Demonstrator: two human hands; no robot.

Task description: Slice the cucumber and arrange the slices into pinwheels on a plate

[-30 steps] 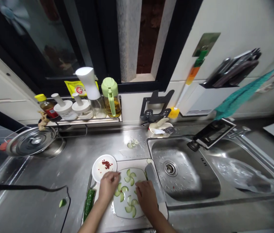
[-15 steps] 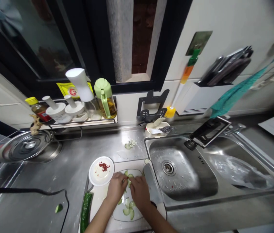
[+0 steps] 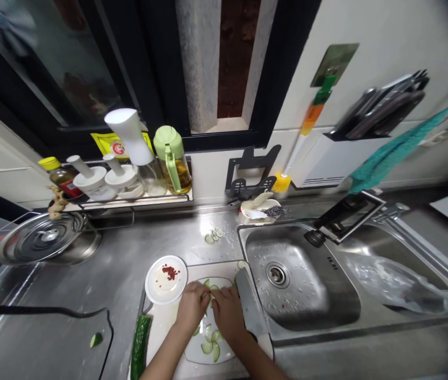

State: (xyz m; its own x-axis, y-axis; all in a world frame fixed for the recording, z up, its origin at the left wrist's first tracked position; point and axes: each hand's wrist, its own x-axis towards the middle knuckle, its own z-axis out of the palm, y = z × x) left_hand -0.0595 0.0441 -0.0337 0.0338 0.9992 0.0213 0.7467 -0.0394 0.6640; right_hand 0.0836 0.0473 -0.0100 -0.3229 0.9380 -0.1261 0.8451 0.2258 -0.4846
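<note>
1. Far out to the left of the left hand [image 3: 191, 311], we see a steel pot lid [image 3: 42, 240] resting on the counter. Nearer in, a small cucumber end [image 3: 96, 339] lies on its own.
2. Just left of the left forearm, a cucumber half [image 3: 140, 345] lies at the edge of the white cutting board [image 3: 162, 322]. Its long axis runs from the person toward the wall, and its far end points at the saucer [image 3: 156, 287].
3. That saucer holds red chilli bits and sits just beyond and left of the left hand's knuckles.
4. The left hand is back-up with the fingers curled. Its tips meet those of the right hand [image 3: 227, 312] over the far end of the plate [image 3: 192, 352]. We cannot tell whether it pinches a slice.
5. The plate lies under and between both hands, with its long axis running away from the person. Half-moon cucumber slices [image 3: 207, 348] show on it near the wrists and just past the fingertips. Well beyond the hands, a few loose slices [image 3: 213, 236] lie on the counter.
6. The right hand is likewise back-up and curled, with its fingertips against the left's. We cannot make out what it grips, if anything.
7. Just right of the right hand, a cleaver [image 3: 248, 298] lies flat on the board. The blade's length runs away from the person, with its far end angled slightly left.
8. Farther right lies the steel sink [image 3: 327, 311].
</note>
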